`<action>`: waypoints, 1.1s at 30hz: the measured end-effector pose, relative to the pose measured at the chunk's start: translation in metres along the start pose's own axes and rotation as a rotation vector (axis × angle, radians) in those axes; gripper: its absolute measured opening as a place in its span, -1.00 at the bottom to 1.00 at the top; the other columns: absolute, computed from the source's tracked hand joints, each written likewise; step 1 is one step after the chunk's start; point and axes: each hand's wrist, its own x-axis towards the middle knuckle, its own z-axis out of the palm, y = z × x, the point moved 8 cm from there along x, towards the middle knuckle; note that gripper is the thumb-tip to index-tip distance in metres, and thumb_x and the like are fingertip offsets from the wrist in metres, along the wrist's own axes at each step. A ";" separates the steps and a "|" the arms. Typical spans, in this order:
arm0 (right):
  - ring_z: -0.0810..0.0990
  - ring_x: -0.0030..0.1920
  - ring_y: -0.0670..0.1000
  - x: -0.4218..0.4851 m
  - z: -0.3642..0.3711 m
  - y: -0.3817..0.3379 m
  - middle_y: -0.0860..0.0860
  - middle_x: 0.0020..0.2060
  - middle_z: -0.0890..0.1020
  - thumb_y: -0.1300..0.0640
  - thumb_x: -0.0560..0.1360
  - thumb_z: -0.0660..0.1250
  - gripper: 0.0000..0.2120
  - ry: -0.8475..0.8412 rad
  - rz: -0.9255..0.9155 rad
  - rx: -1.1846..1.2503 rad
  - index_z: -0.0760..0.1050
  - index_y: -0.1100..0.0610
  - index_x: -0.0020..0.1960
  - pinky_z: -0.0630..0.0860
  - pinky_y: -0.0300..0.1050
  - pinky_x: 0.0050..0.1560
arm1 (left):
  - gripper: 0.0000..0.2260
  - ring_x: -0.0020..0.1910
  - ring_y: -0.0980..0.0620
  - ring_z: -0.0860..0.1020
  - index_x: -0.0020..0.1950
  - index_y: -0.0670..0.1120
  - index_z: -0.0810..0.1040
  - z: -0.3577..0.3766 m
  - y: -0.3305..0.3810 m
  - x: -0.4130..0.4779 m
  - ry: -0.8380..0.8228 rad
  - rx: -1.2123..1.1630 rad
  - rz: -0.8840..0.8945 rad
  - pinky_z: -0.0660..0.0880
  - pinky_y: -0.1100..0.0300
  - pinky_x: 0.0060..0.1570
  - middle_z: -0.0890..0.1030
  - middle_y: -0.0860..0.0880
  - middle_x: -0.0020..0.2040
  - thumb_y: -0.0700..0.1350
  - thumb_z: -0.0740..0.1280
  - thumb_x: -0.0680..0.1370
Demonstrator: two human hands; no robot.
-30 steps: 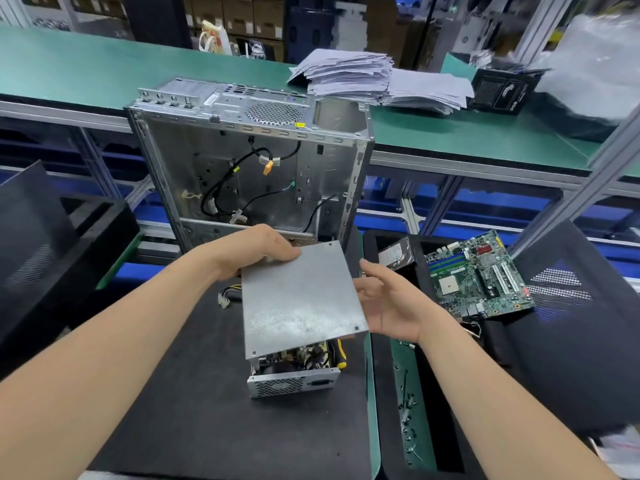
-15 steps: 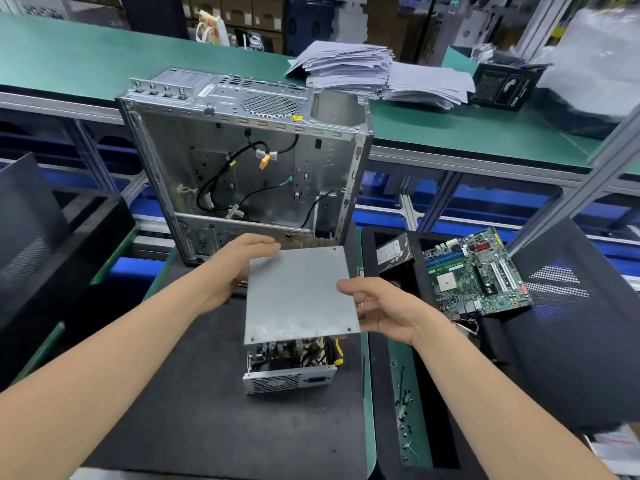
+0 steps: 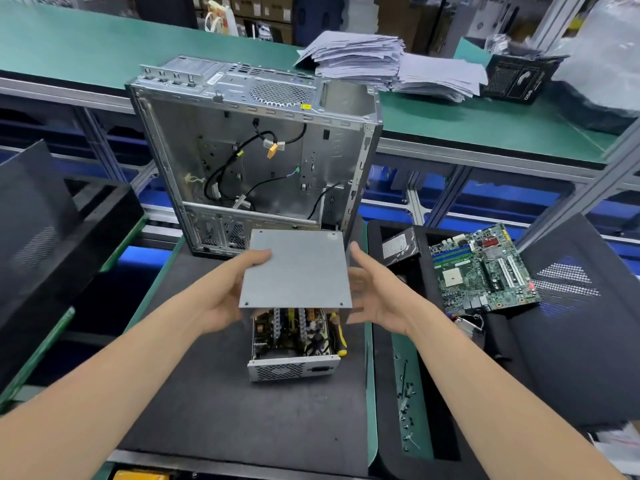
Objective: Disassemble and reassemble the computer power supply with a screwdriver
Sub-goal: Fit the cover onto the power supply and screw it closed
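Raised and levelled since half a second ago, cover plate (image 3: 298, 271) is hovering over open power supply (image 3: 292, 344), which is sitting on black mat (image 3: 207, 410).

Head view: I'm watching left hand (image 3: 223, 297) pinching plate's left edge, thumb on top. Right hand (image 3: 377, 296) is spreading straight-fingered just beside right edge, gripping nothing. Screwdriver (image 3: 337, 336) is lying against supply's right side.

I'm advising: keeping plate flat, clearing heatsinks, lining up corner holes.

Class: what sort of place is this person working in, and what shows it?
Probably a computer repair or assembly workshop: a stripped computer case stands upright, a bare motherboard lies to its right, and an opened power supply sits nearby.
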 end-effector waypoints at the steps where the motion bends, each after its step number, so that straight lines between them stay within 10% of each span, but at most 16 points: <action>1: 0.71 0.17 0.24 0.002 -0.005 0.000 0.14 0.23 0.70 -0.45 0.51 0.31 -0.36 0.046 -0.009 -0.034 0.66 0.02 0.30 0.69 0.16 0.06 | -0.44 -0.09 -0.09 0.70 0.36 -0.08 0.59 -0.003 0.003 0.001 0.010 -0.029 0.011 0.65 0.02 -0.18 0.71 -0.13 0.08 0.12 0.54 0.42; 4: 0.64 0.28 0.13 0.003 -0.018 -0.001 0.09 0.43 0.53 -0.14 0.55 0.40 -0.58 0.102 -0.106 -0.237 0.58 -0.10 0.38 0.59 0.21 0.31 | -0.44 0.01 -0.15 0.72 0.30 -0.09 0.62 -0.018 0.015 0.002 0.053 -0.114 0.039 0.64 -0.12 0.09 0.71 -0.15 0.13 0.08 0.59 0.36; 7: 0.16 0.63 -0.06 -0.002 0.000 0.018 -0.20 0.67 0.02 -0.10 0.37 0.64 0.12 -0.250 -0.105 -0.725 -0.06 -0.37 0.64 0.27 0.06 0.57 | -0.43 0.13 -0.23 0.69 0.30 -0.10 0.61 -0.041 0.025 0.003 0.117 -0.131 0.055 0.60 -0.18 0.17 0.70 -0.18 0.18 0.08 0.59 0.35; 10: -0.15 0.52 -0.44 -0.002 0.013 0.033 -0.40 0.57 -0.27 -0.14 0.22 0.74 0.46 -0.355 -0.151 -1.026 -0.44 -0.44 0.54 0.06 -0.20 0.50 | -0.43 0.21 -0.28 0.66 0.33 -0.13 0.59 -0.058 0.025 0.002 0.125 -0.141 0.036 0.58 -0.26 0.20 0.67 -0.21 0.26 0.07 0.57 0.39; 16: -0.16 0.60 -0.27 0.009 0.024 0.026 -0.29 0.64 -0.25 -0.08 0.15 0.78 0.58 -0.308 -0.226 -1.106 -0.50 -0.25 0.59 -0.03 -0.20 0.56 | -0.51 -0.09 -0.24 0.73 0.24 -0.11 0.65 -0.071 0.013 0.003 0.141 -0.165 0.024 0.58 -0.37 0.11 0.72 -0.18 0.01 0.06 0.59 0.38; 22: -0.12 0.63 -0.27 0.014 0.029 0.031 -0.32 0.65 -0.18 -0.14 0.08 0.79 0.59 -0.270 -0.267 -1.012 -0.45 -0.35 0.57 0.00 -0.15 0.59 | -0.41 0.10 -0.30 0.69 0.24 -0.12 0.66 -0.083 0.007 0.006 0.156 -0.180 -0.008 0.57 -0.33 0.16 0.70 -0.23 0.09 0.06 0.65 0.28; 33: -0.04 0.67 -0.02 0.021 0.059 0.036 -0.27 0.66 -0.17 -0.23 0.06 0.76 0.58 -0.180 -0.253 -1.057 -0.48 -0.44 0.52 0.46 0.34 0.39 | -0.45 -0.09 -0.17 0.68 0.24 -0.12 0.63 -0.089 0.017 0.009 0.153 -0.124 -0.027 0.63 -0.15 0.07 0.69 -0.17 -0.01 0.08 0.62 0.34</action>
